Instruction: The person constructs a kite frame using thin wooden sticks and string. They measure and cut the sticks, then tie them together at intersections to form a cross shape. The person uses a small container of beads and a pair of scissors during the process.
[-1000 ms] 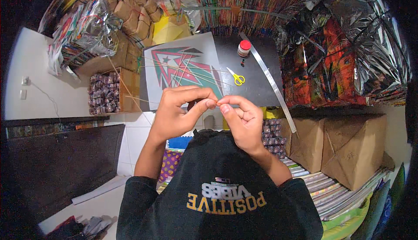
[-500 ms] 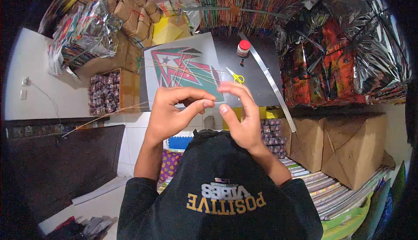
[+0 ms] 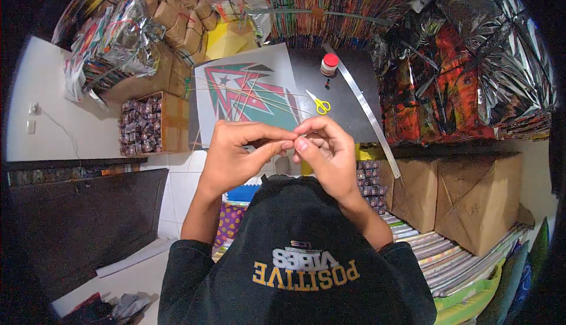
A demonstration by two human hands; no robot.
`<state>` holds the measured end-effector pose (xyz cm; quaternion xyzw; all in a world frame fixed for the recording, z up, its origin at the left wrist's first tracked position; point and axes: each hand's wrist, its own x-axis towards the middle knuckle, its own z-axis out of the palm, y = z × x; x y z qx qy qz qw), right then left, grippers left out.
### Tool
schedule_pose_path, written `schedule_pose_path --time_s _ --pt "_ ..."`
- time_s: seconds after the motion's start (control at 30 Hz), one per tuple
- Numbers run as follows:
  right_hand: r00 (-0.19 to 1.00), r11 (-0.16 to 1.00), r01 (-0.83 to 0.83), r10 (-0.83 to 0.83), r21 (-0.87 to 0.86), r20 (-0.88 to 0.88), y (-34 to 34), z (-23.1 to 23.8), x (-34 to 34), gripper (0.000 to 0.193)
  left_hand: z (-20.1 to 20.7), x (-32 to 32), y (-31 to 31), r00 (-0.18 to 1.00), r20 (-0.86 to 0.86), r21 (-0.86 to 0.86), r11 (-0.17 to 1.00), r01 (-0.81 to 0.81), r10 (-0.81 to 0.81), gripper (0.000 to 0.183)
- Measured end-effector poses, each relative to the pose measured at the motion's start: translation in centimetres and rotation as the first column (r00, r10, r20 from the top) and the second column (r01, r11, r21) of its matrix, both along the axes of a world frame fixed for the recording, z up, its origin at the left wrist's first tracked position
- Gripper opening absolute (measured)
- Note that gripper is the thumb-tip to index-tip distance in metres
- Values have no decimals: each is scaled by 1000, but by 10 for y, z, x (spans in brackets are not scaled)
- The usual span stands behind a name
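Observation:
My left hand (image 3: 239, 151) is closed, thumb and forefinger pinched together, above the table's near edge. A thin bamboo stick (image 3: 195, 143) shows just beyond its left side; the rest of it is hidden by the hand. My right hand (image 3: 329, 155) meets it fingertip to fingertip, its thumb and forefinger closed too. What lies between the right fingers is too small to make out. Under and beyond the hands lies a white sheet (image 3: 203, 104) with a red, green and black pattern. Several thin sticks (image 3: 268, 98) lie crossed on the sheet.
On the dark table (image 3: 351, 112) are yellow-handled scissors (image 3: 321, 105), a red-capped jar (image 3: 329, 64) and a small dark bottle (image 3: 327, 83). A long metal ruler (image 3: 368, 115) runs past the right edge. Brown paper packages (image 3: 477, 201) stand to the right, with a carton (image 3: 174, 124) at left.
My right hand has moved in from slightly apart, and its fingers have closed against the left fingertips. The stick that stretched far out to the left has swung in toward the table edge.

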<state>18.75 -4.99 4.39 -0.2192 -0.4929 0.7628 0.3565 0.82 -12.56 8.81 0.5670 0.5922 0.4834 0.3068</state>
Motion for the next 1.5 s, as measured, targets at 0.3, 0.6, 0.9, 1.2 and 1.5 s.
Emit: schedule_pose_path --time_s 0.3,0.6,0.9,1.2,1.5 --pt "999 999 29 -30 28 45 -1 -2 -2 15 6 6 1 979 -202 70 997 -12 26 17" --pt "996 994 70 -75 89 57 0 -5 -3 9 3 7 3 965 -246 110 991 -69 95 17" --pt "993 993 80 -87 92 84 2 -1 -6 10 2 5 6 962 -262 138 990 -35 71 18" --pt "993 994 97 -99 49 56 8 -10 -7 6 -1 9 12 956 -288 184 983 -8 62 17" --pt "996 995 93 -93 27 7 12 -5 -10 6 2 10 16 989 -105 129 987 -92 105 9"
